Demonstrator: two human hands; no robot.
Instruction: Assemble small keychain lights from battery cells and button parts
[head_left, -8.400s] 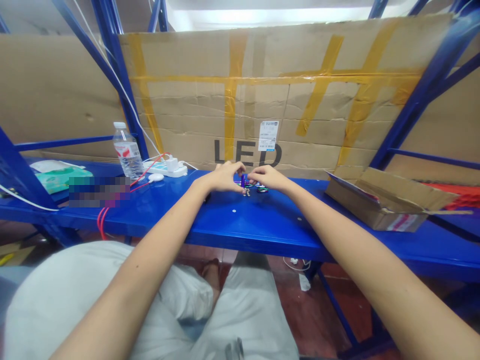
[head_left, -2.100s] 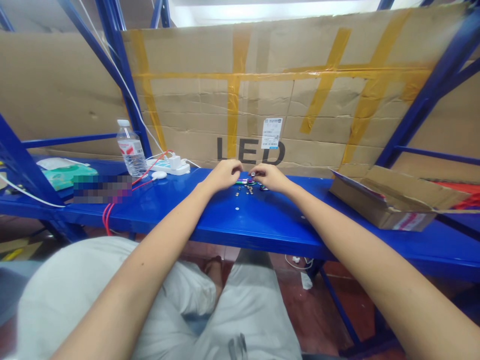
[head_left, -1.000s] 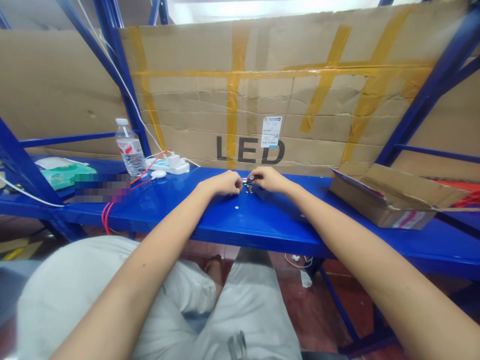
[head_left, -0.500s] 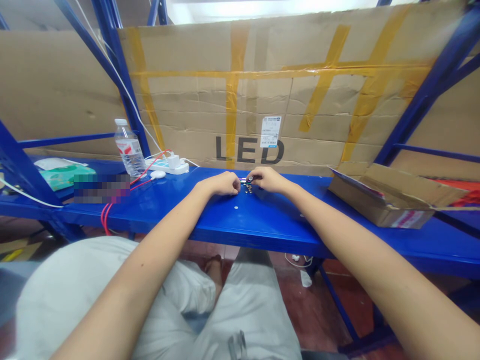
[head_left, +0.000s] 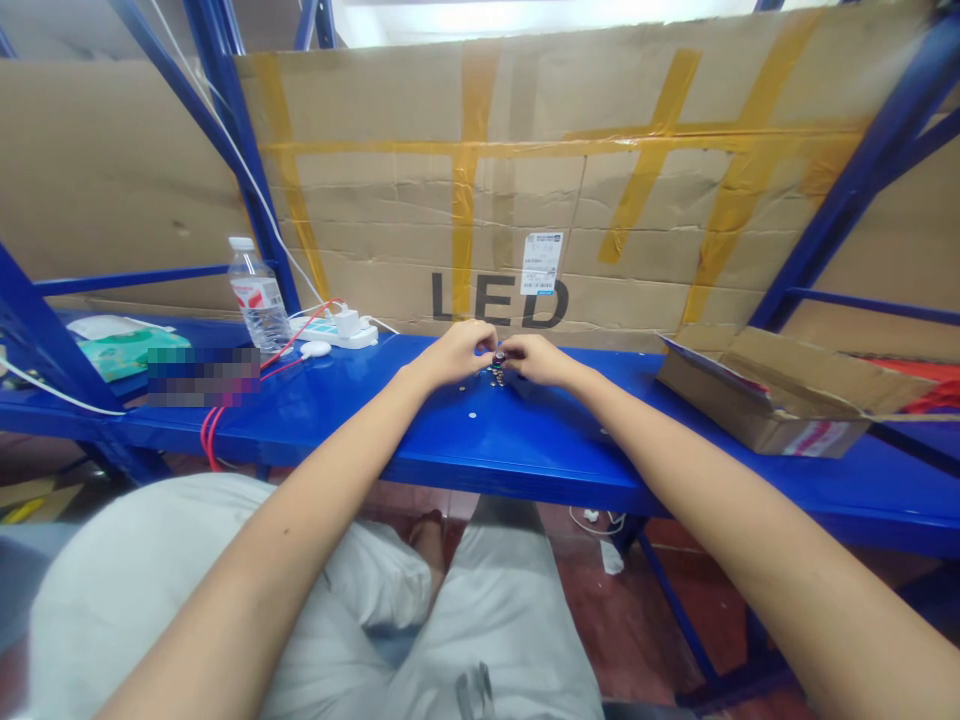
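Above the blue shelf point(head_left: 525, 430), my two hands are close together, fingertips almost meeting. Thumb and fingers of my right hand point(head_left: 534, 358) are closed on a small shiny, dark metallic piece point(head_left: 499, 357) with a purplish tint. My left hand point(head_left: 466, 352) reaches the same piece from the other side with bent, pinched fingers; whatever lies between its fingertips is too small to name. Beneath the hands, several tiny gold-coloured metal parts point(head_left: 497, 377) lie in a loose cluster. Nearer the front edge is a small pale disc or spot point(head_left: 472, 415).
An open cardboard box point(head_left: 795, 435) stands on the right. At left are a water bottle point(head_left: 259, 300), a white power strip point(head_left: 352, 333), red cables point(head_left: 212, 430) and a green packet point(head_left: 127, 350). A tall taped cardboard carton point(head_left: 390, 220) walls off the back.
My left hand has lifted and moved right, toward the fingertips of my right hand. The right hand has stayed almost in place. More small parts show on the shelf below the left hand.
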